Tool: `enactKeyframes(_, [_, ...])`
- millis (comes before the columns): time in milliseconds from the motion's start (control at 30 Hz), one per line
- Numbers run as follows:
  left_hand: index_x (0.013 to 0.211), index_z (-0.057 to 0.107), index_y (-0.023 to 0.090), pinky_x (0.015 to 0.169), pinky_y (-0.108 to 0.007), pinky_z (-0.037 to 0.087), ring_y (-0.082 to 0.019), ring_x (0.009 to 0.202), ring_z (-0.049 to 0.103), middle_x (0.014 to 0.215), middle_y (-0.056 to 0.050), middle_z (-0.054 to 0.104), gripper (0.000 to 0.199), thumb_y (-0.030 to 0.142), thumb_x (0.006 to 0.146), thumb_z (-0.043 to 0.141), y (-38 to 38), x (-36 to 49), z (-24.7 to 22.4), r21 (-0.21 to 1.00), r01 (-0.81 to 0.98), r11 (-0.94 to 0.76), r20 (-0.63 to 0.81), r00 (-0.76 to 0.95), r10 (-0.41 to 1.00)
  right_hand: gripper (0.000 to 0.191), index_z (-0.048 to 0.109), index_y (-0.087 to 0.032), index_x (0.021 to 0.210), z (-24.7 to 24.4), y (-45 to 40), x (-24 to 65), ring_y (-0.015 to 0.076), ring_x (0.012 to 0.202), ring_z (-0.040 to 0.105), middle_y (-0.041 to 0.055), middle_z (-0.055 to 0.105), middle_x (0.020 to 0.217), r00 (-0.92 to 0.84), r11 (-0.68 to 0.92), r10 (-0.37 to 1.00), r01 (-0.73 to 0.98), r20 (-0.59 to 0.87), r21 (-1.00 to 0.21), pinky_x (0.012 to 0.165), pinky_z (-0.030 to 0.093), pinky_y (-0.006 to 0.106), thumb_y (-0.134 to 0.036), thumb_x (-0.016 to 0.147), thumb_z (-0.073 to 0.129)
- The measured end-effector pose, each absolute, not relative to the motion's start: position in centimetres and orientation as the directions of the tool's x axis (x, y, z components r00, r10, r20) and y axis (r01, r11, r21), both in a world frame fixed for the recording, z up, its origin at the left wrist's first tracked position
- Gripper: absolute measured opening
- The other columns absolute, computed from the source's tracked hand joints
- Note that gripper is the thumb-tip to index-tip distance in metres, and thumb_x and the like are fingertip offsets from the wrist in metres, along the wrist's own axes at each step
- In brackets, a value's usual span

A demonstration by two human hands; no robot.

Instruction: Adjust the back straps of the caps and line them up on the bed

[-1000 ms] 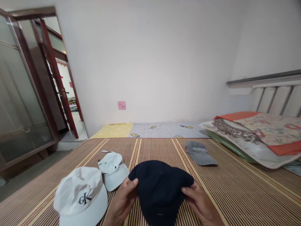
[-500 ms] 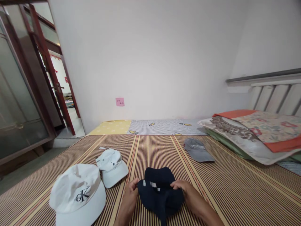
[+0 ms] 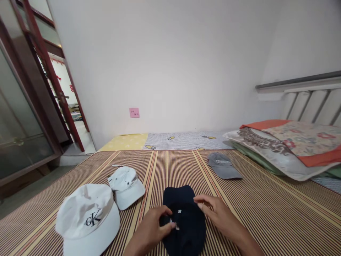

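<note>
A dark navy cap [image 3: 188, 231] lies on the striped mat in front of me, its hollow inside facing up and its brim pointing away. Small pale labels and a metal buckle show inside it. My left hand [image 3: 153, 225] is at the cap's left side, thumb beside the buckle and index finger curled over the edge; its other fingers are hidden. At the right edge, near the brim, my right hand [image 3: 217, 211] has thumb and index finger slightly apart, fingertips at the fabric. To the left sit a white cap with black letters [image 3: 87, 217] and a smaller white cap [image 3: 126, 186].
A grey cap [image 3: 223, 165] lies farther back on the right of the striped mat [image 3: 255, 209]. Pillows with an orange-edged floral cover [image 3: 314, 142] are stacked at the right. A pink note [image 3: 134, 112] is on the wall, and a door [image 3: 64, 92] stands at the left.
The navy cap has opened out and lies flatter, its inside now showing. My left hand has moved right, over the cap's edge; my right hand has loosened its hold and lifted slightly.
</note>
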State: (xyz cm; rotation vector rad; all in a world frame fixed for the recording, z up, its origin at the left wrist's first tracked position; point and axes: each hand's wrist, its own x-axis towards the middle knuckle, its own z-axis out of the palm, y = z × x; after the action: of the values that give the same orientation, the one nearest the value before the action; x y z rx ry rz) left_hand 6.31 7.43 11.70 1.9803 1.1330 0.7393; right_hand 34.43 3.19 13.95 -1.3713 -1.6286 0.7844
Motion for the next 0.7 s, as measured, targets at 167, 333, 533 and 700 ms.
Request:
enactKeyframes(167, [0.097,0.079,0.028,0.087,-0.041,0.038,-0.035,0.097,0.062,0.099,-0.008,0.074,0.040,0.023,0.058,0.085,6.7,7.8,10.2,0.785,0.553,-0.278,0.058,0.381,0.923,0.025,0.082,-0.027,0.108,15.6,1.6,31.1,0.0304,0.114,0.069,0.0078,0.079,0.116,-0.133,0.164,0.985,0.558,0.108,-0.813,0.101,0.047,0.040,-0.027,0.085,0.071])
enactKeyframes(333, [0.078,0.070,0.026,0.082,-0.040,0.032,-0.031,0.088,0.055,0.085,-0.004,0.065,0.027,0.012,0.055,0.072,6.9,7.1,9.0,0.797,0.576,-0.181,-0.023,0.328,0.944,0.028,0.084,-0.019,0.095,15.8,1.1,29.1,0.0274,0.091,0.074,0.0091,0.082,0.095,-0.171,0.013,0.973,0.708,-0.153,-0.707,0.077,0.049,0.032,-0.013,0.069,0.080])
enactKeyframes(533, [0.074,0.056,0.024,0.066,-0.029,0.033,-0.018,0.070,0.047,0.072,0.004,0.054,0.009,0.025,0.069,0.063,7.7,6.3,11.3,0.920,0.363,-0.147,-0.078,0.537,0.840,0.028,0.084,-0.025,0.089,17.4,0.3,29.8,0.0224,0.093,0.073,0.0027,0.082,0.091,-0.262,0.087,0.959,0.628,-0.105,-0.773,0.079,0.048,0.028,-0.009,0.068,0.073])
enactKeyframes(700, [0.081,0.059,0.021,0.056,-0.027,0.026,-0.012,0.058,0.036,0.068,0.006,0.048,0.026,0.044,0.077,0.071,8.4,5.9,13.8,0.981,0.193,-0.030,-0.108,0.665,0.739,0.031,0.082,-0.025,0.094,17.9,-0.2,29.6,0.0209,0.089,0.072,0.0009,0.082,0.090,-0.338,0.114,0.934,0.595,-0.118,-0.796,0.082,0.048,0.028,-0.010,0.067,0.077])
